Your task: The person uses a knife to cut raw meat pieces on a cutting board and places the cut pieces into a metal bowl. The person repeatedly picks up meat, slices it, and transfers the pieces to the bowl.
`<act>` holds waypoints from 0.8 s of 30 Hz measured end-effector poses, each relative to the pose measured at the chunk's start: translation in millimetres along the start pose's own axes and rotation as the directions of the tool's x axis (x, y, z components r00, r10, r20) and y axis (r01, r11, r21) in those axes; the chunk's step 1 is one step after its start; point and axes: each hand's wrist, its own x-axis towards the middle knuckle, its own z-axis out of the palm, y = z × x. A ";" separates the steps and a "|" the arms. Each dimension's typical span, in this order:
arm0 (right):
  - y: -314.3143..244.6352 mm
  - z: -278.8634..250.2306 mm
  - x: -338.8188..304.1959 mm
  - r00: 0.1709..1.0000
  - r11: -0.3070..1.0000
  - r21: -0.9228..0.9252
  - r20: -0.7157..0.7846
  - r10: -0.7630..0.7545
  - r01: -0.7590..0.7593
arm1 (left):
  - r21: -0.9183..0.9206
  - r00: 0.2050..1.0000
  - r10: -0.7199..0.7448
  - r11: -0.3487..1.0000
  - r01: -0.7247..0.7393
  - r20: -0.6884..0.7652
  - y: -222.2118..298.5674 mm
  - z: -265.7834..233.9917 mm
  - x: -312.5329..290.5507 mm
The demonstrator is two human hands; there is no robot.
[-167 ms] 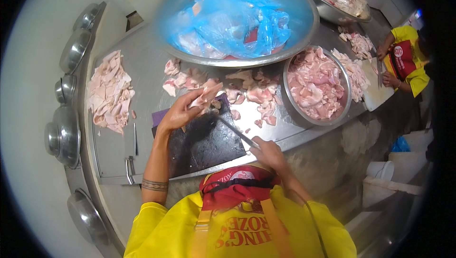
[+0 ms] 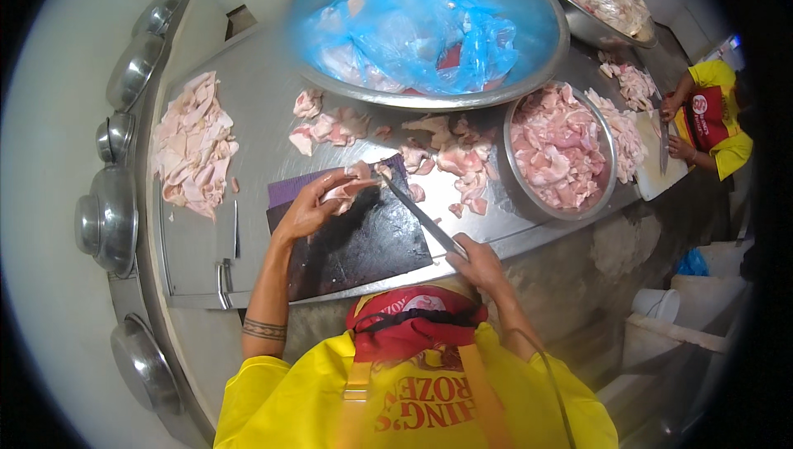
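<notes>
My left hand [image 2: 311,206] is closed on a piece of raw meat [image 2: 349,188] above the far part of a black cutting board [image 2: 355,242]. In my right hand [image 2: 479,262] is the handle of a knife [image 2: 425,222]. Its blade slants forward and left across the board, and the tip is at a small scrap of meat [image 2: 382,171] beside the held piece. A purple ridged mat [image 2: 289,190] shows under the board's far edge. Just beyond the board lie loose pieces of raw meat [image 2: 334,128].
A large metal basin [image 2: 429,102] holding blue plastic bags stands behind, and a bowl of meat [image 2: 562,152] to its right. Flat pale pieces [image 2: 194,147] and a cleaver [image 2: 228,230] lie at left. A co-worker [image 2: 714,114] cuts at a white board [image 2: 657,156] on the far right.
My left hand has lowered the meat toward the board and turned it. The knife tip has shifted slightly up, and my right hand a little to the right.
</notes>
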 end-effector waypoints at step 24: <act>-26.4 7.6 3.9 0.988 0.990 0.025 0.062 0.140 -0.142 | -0.519 0.990 -0.125 0.852 0.076 -0.061 -52.6 69.8 10.2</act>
